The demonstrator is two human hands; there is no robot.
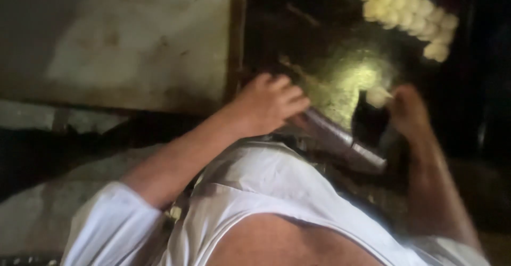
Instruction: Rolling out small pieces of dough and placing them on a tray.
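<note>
The view is blurred and dim. A wide dark pan (340,77) with a shiny, oily yellow-green surface lies ahead of me. Several pale dough balls (404,7) sit in a row along its far right rim. My left hand (266,106) reaches in from the left, fingers curled over the pan's near edge. My right hand (407,109) is at the pan's right side and pinches one pale dough piece (377,96) over the oily surface. A grey metal cylinder (343,141) slants below the pan, between my hands. My white shirt (255,191) fills the bottom.
A large flat grey slab (122,42) with a dark wooden edge (234,47) lies to the left of the pan. Pale stone or cloth (32,213) shows at the lower left. The area right of the pan is too dark to make out.
</note>
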